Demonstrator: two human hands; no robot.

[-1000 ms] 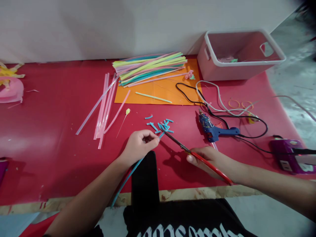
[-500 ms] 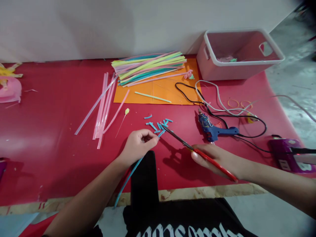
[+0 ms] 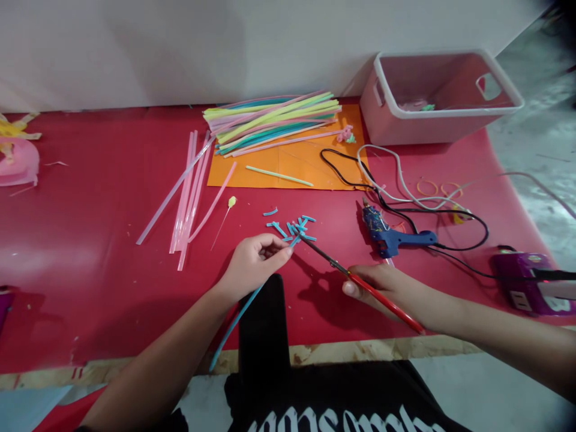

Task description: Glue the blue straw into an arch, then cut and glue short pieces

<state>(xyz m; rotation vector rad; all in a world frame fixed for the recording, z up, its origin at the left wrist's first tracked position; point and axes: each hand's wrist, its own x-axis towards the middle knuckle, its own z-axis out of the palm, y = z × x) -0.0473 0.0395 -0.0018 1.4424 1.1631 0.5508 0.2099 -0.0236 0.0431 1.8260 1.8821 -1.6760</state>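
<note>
Bin (image 3: 432, 129) beyond the scissors (image 3: 333, 264) holds small pink and green pieces (image 3: 427, 108).

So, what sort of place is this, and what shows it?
Probably a craft workspace: a blue glue gun lies on the red-covered table, with a bundle of multicoloured stems farther back, and the right hand holds red-handled scissors.

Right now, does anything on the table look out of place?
Yes: a white cord and a black cord cross in loose loops beside the glue gun and look untidy. Blue bits lie scattered by the scissors, but nothing looks clearly damaged.
</note>
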